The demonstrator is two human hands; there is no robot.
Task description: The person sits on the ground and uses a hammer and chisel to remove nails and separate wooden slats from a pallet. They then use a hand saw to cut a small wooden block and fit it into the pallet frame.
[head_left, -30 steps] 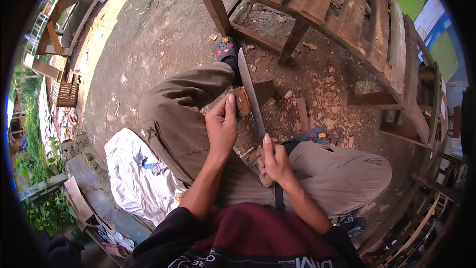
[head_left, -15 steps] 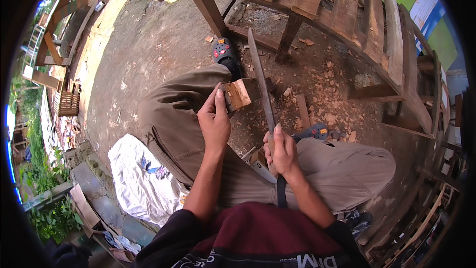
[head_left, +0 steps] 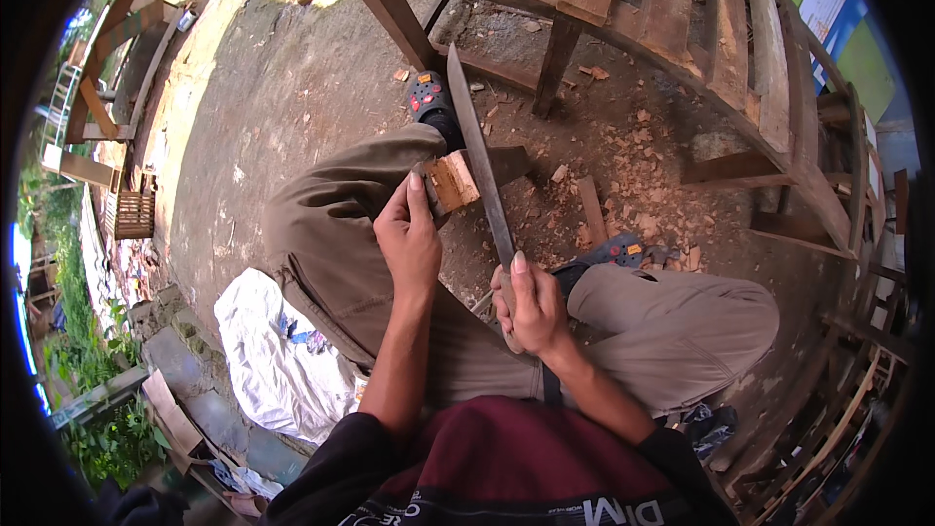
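Between its thumb and fingers, my left hand [head_left: 409, 239] grips a small wood block [head_left: 453, 183]. The block has a pale, freshly cut face with a step in it. My right hand [head_left: 531, 304] is wrapped round the wooden handle of a machete [head_left: 476, 151]. Its long dark blade points up and away, leaning left, and passes close to the block's right end; whether the two touch I cannot tell. Beyond the blade a dark piece of wood [head_left: 508, 164] shows, partly hidden.
A slatted wooden bench [head_left: 672, 34] stands at the far right. Wood chips [head_left: 643, 175] and a flat wood strip [head_left: 591, 209] litter the concrete floor. My clog-shod feet and bent legs frame the work. White cloth [head_left: 278, 360] lies at left, near a slatted crate [head_left: 131, 214].
The machete has swung left, its tip and handle both shifting that way, and its blade is nearer the block. My left hand and the block have moved slightly left.
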